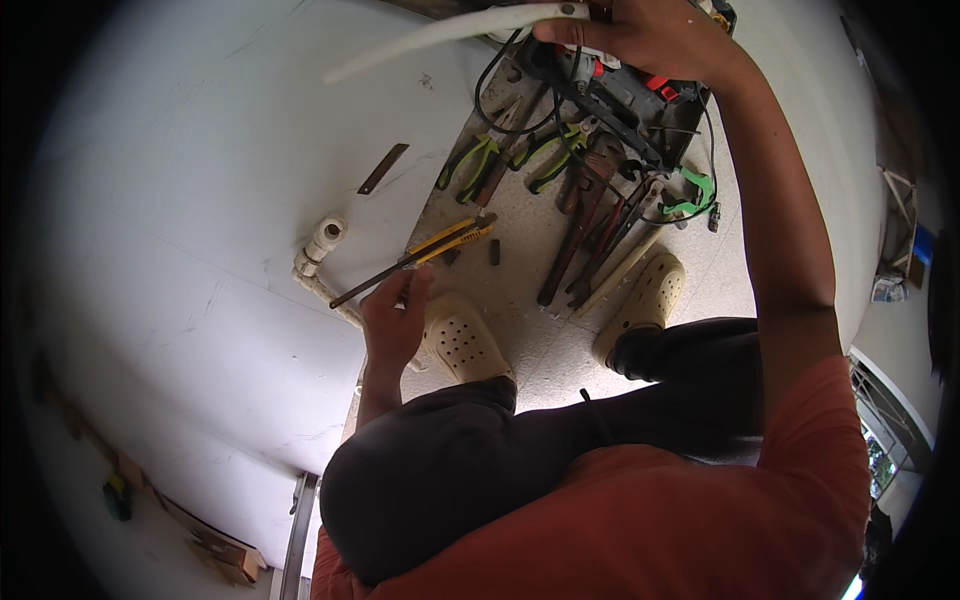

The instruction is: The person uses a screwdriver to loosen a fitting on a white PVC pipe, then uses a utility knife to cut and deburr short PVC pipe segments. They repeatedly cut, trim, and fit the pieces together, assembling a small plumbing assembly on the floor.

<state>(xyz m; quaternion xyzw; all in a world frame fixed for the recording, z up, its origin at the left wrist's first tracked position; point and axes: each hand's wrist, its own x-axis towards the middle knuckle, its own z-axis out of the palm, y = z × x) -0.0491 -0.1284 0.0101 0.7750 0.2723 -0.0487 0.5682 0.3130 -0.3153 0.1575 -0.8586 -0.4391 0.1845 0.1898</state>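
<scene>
Long curved off-white strip (pixel 450 27) runs from its narrow tip at upper left toward the top middle. Below it come a knobbly white pipe (pixel 322 247) and a short, flat, brown blade (pixel 383 169). The left hand (pixel 393 312) has bent fingers at a slim yellow-and-dark tool (pixel 441 243); I cannot tell whether they grip it. Farther right lie two green-and-black-handled pliers (pixel 487 148) and a rusty red wrench (pixel 577 238); above, the right hand (pixel 645 40) is clamped on the strip's broader end
</scene>
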